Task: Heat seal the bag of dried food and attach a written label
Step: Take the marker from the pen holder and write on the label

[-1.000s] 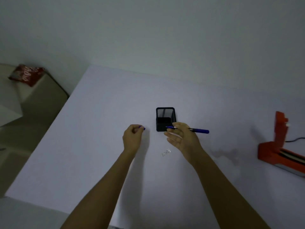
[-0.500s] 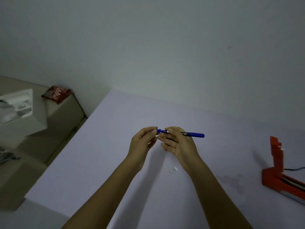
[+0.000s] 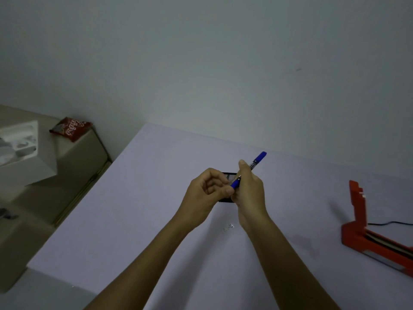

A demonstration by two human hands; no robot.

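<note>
My right hand [image 3: 250, 193] grips the barrel of a blue pen [image 3: 259, 158], which tilts up and to the right above the table. My left hand [image 3: 205, 195] has its fingers curled, and its fingertips pinch the blue cap [image 3: 235, 183] at the pen's lower end. Both hands meet over the middle of the pale table [image 3: 138, 209]. A small white label scrap [image 3: 228, 227] lies on the table just below my hands. An orange-red heat sealer [image 3: 357, 222] stands at the right with its arm raised.
A black mesh pen holder [image 3: 230, 175] stands behind my hands, mostly hidden. Left of the table, a red printed packet [image 3: 70, 128] lies on a cardboard box [image 3: 73, 157], beside a white box [image 3: 22, 153]. A black cord [image 3: 388, 223] runs from the sealer.
The left hand brought the cap to the pen's end. The right hand swung the pen from level to steeply tilted. The view tipped upward, then settled.
</note>
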